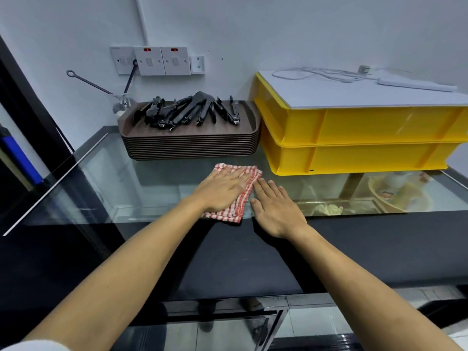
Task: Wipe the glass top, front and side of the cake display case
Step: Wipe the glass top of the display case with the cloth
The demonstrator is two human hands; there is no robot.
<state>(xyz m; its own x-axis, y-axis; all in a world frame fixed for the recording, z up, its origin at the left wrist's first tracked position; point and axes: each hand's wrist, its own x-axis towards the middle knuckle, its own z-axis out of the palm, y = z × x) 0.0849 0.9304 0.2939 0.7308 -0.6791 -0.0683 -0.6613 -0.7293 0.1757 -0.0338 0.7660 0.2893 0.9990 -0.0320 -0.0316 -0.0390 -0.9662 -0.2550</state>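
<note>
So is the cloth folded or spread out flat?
Folded. The cloth lies as a compact rectangle with layered edges at its near corner, pressed onto the glass top under the flat left hand.

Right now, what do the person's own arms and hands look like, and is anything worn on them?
Both forearms are bare. The left hand and right hand show no gloves, rings or watch. Only a bit of white sleeve appears at the lower left corner, near the left elbow.
</note>
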